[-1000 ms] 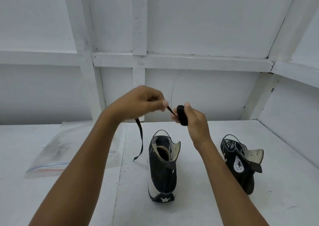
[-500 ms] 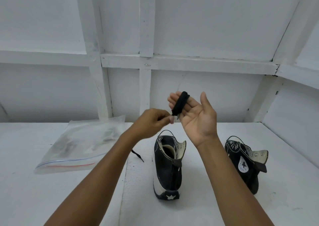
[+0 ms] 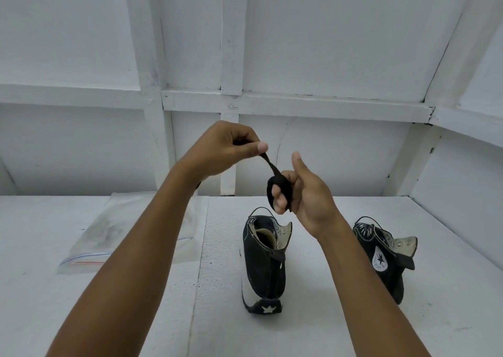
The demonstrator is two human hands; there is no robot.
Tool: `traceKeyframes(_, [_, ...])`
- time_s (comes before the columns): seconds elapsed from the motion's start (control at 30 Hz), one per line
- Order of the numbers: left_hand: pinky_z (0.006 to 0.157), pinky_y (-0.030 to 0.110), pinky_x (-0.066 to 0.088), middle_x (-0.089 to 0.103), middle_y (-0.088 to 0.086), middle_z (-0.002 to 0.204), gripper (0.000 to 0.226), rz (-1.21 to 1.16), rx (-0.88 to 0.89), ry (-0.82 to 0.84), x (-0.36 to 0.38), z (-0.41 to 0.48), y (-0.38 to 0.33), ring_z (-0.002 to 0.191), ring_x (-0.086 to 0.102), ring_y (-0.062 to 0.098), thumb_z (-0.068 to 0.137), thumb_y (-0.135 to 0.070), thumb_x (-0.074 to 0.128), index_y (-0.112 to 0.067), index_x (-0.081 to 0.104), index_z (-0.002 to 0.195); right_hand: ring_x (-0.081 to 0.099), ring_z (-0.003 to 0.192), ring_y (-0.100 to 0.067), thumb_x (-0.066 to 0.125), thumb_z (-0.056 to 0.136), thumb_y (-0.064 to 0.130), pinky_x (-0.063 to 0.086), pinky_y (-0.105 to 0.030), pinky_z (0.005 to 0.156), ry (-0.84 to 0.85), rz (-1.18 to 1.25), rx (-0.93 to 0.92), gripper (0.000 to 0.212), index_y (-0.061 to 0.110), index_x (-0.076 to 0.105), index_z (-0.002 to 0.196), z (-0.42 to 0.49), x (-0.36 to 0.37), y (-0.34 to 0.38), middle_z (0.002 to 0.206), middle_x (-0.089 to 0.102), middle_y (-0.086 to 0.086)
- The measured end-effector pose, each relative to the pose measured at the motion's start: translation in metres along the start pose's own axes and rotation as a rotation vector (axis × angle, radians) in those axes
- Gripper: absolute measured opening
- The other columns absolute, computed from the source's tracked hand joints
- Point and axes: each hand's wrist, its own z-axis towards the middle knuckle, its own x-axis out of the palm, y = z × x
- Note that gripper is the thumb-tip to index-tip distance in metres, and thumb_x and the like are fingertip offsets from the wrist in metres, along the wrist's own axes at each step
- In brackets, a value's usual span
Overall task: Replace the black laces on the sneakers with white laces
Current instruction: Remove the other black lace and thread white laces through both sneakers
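Observation:
A black lace (image 3: 272, 190) is wound in a coil round the curled fingers of my right hand (image 3: 302, 190), whose thumb sticks up. My left hand (image 3: 226, 147) pinches the lace's free strand between thumb and forefinger, up and to the left of the coil. Both hands hover above the white table (image 3: 326, 329). Below them stands a black high-top sneaker (image 3: 264, 264), heel toward me, with no lace in its eyelets. A second black sneaker (image 3: 386, 256) with a star patch stands to the right, tongue folded out.
A clear zip bag (image 3: 89, 237) lies flat on the table at the left, partly behind my left forearm. White panelled walls close the table at the back and on the right.
My right hand's fingers, flat and spread half a second ago, have curled with the lace coil round them. My left hand rose and pulled the free strand up to the left.

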Motion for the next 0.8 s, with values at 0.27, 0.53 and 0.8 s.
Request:
traceKeyframes(0.27, [0.052, 0.025, 0.032, 0.048, -0.01, 0.054, 0.023, 0.114, -0.144, 0.033, 0.067, -0.016, 0.033, 0.049, 0.037, 0.007, 0.099, -0.029, 0.057, -0.026, 0.068, 0.08, 0.064, 0.114, -0.034, 0.032, 0.098, 0.053, 0.053, -0.04, 0.098, 0.015, 0.634, -0.155, 0.071, -0.006, 0.068, 0.11, 0.004, -0.01, 0.009, 0.118, 0.066, -0.026])
traceKeyframes(0.53, [0.059, 0.023, 0.042, 0.064, -0.001, 0.071, 0.022, 0.279, -0.091, 0.428, 0.068, -0.021, -0.014, 0.06, 0.053, 0.009, 0.101, -0.027, 0.055, -0.014, 0.072, 0.102, 0.068, 0.108, -0.018, 0.027, 0.104, 0.048, 0.05, -0.031, 0.099, -0.348, -0.064, -0.19, 0.051, 0.019, 0.069, 0.099, 0.004, -0.029, -0.012, 0.105, 0.074, -0.004])
traceKeyframes(0.8, [0.058, 0.02, 0.043, 0.065, -0.009, 0.061, 0.013, 0.146, -0.011, 0.19, 0.034, -0.002, -0.031, 0.056, 0.054, 0.002, 0.09, -0.029, 0.072, -0.019, 0.074, 0.082, 0.064, 0.065, -0.025, 0.037, 0.104, 0.041, 0.052, -0.032, 0.067, -0.238, -0.272, -0.092, 0.058, 0.002, 0.07, 0.079, -0.015, -0.03, -0.01, 0.07, 0.071, -0.018])
